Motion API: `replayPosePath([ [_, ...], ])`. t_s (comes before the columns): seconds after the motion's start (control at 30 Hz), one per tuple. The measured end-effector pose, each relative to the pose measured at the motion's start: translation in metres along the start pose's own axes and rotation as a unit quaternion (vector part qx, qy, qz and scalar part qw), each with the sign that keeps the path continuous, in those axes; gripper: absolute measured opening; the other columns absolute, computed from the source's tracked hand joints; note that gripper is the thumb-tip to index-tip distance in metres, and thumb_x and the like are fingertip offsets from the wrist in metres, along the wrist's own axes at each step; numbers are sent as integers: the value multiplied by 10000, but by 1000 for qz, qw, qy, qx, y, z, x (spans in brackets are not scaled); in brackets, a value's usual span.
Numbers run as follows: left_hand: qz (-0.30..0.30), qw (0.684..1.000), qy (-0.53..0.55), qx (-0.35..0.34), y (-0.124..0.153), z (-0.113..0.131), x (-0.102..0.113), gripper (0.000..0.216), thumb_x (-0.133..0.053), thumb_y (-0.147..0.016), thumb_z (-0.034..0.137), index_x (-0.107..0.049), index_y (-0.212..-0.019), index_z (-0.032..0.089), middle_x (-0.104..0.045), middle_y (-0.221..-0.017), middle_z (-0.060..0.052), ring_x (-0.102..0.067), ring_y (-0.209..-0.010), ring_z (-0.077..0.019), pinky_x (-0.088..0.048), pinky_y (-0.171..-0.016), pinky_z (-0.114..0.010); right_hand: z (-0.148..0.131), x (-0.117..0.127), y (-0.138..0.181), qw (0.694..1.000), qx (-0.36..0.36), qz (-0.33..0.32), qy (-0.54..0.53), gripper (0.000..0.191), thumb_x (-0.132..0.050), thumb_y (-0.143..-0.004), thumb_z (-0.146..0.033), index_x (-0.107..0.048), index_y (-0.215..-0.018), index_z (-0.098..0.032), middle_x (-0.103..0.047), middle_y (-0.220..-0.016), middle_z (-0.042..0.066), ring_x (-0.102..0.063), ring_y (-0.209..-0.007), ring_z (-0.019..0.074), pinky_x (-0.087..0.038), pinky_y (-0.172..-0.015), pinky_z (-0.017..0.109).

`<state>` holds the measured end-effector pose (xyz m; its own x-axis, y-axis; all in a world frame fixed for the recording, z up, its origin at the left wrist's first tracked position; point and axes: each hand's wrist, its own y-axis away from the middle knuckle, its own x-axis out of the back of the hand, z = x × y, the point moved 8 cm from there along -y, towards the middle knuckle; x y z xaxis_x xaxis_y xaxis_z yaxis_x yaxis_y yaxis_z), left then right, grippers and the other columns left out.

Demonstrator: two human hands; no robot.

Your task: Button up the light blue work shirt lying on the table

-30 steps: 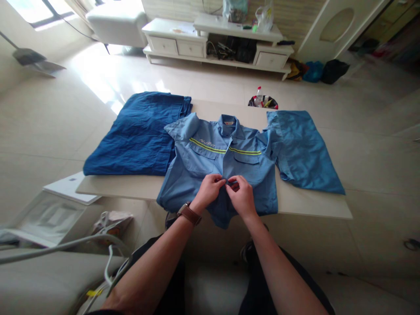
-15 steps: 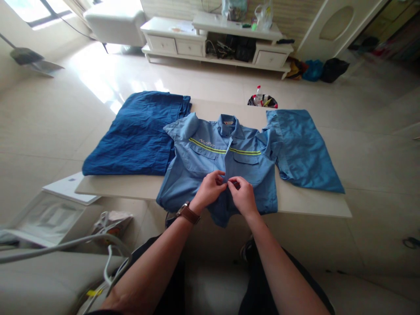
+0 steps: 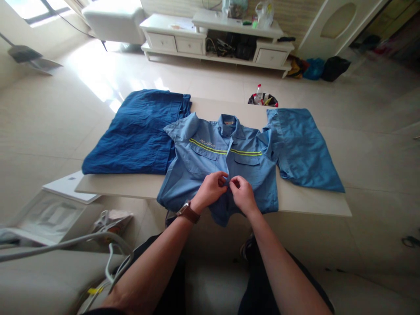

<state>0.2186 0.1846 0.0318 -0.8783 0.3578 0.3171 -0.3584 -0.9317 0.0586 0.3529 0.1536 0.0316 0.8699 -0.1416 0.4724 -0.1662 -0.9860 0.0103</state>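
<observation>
A light blue work shirt [image 3: 197,168] with a yellow reflective chest stripe lies face up on a pale table [image 3: 308,203], its hem hanging over the near edge. My left hand [image 3: 211,189], with a brown watch on the wrist, pinches the shirt's front placket just left of centre. My right hand [image 3: 243,193] pinches the opposite edge of the placket, and its fingertips meet those of the left hand. Both hands are closed on the fabric below the chest pockets.
A dark blue garment [image 3: 138,131] lies on the table's left end and a light blue one [image 3: 302,148] on its right. A small bin [image 3: 263,100] stands behind the table. A white TV cabinet [image 3: 216,41] lines the far wall. A white box [image 3: 70,188] sits at floor level, left.
Both hands have moved slightly up the shirt front and drawn closer together, fingertips now touching at the placket. The shirt lies as before.
</observation>
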Motion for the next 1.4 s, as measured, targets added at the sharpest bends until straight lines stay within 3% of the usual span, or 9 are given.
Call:
replayPosePath([
  [0.3, -14, 997, 72, 13, 4, 3, -4, 337, -669, -705, 40, -660, -1022, 155, -727, -793, -2, -668, -707, -123, -497, -660, -205, -1, 5, 2, 999, -41, 16, -19, 305, -656, -809, -499, -620, -895, -210, -704, -847, 51, -630, -760, 214, -481, -720, 317],
  [0.53, -56, 992, 92, 67, 5, -2, -10, 329, -649, -718, 55, -622, -1030, 159, -735, -754, 3, -687, -686, -137, -491, -633, -210, 6, 6, 3, 998, -51, 24, 41, 157, -508, -809, -331, -555, -697, -230, -611, -658, 1, -546, -668, 185, -378, -657, 292],
  [0.67, -29, 997, -51, 44, 4, 1, -3, 342, -632, -783, 98, -710, -1111, 155, -716, -845, -33, -663, -776, -159, -523, -744, -273, 4, 9, 4, 996, -53, 38, 61, 194, -475, -818, -288, -462, -628, -248, -514, -562, -31, -450, -593, 165, -300, -594, 285],
  [0.77, -2, 972, -233, -7, 7, 10, 1, 297, -635, -828, 156, -791, -1074, 213, -683, -1195, -108, -608, -1115, -252, -506, -961, -386, 4, 10, 4, 995, -54, 41, 79, 213, -489, -819, -267, -444, -611, -251, -513, -562, -28, -444, -589, 164, -290, -589, 284],
  [0.9, -51, 934, -354, -7, 16, 1, -8, 292, -604, -874, 190, -816, -1057, 277, -559, -1516, -68, -435, -1409, -342, -388, -1127, -549, 5, 2, 6, 985, -32, 18, 170, 213, -521, -812, -215, -434, -621, -253, -517, -590, -14, -450, -608, 169, -307, -623, 288],
  [1.1, -133, 922, -364, 20, 24, -25, -24, 312, -602, -904, 235, -787, -1142, 313, -634, -1451, -88, -521, -1381, -333, -175, -1229, -664, 5, -15, 11, 961, 4, -43, 274, 83, -550, -813, -138, -586, -833, -210, -614, -823, 41, -561, -773, 195, -402, -717, 288],
  [1.17, -144, 921, -361, 21, 26, -27, -26, 307, -608, -901, 238, -787, -1137, 318, -647, -1433, -92, -570, -1324, -328, -155, -1230, -676, 0, -17, 14, 955, 29, -56, 290, 283, -553, -821, -119, -632, -1082, -192, -643, -1004, 80, -600, -897, 218, -440, -780, 301],
  [1.27, -150, 924, -353, 17, 28, -24, -28, 282, -617, -888, 224, -795, -1093, 302, -660, -1409, -90, -601, -1278, -320, -172, -1234, -660, -1, -23, 20, 942, 49, -92, 320, 560, -554, -841, -100, -569, -1379, -255, -601, -1288, 124, -611, -1065, 259, -469, -852, 336],
  [1.4, -165, 921, -354, 12, 29, -18, -31, 282, -590, -892, 190, -782, -1088, 261, -694, -1330, -97, -638, -1220, -298, -211, -1236, -626, 10, -29, 23, 933, 30, -118, 339, 477, -566, -870, -130, -637, -1332, -227, -563, -1396, 151, -606, -1130, 290, -490, -881, 363],
])
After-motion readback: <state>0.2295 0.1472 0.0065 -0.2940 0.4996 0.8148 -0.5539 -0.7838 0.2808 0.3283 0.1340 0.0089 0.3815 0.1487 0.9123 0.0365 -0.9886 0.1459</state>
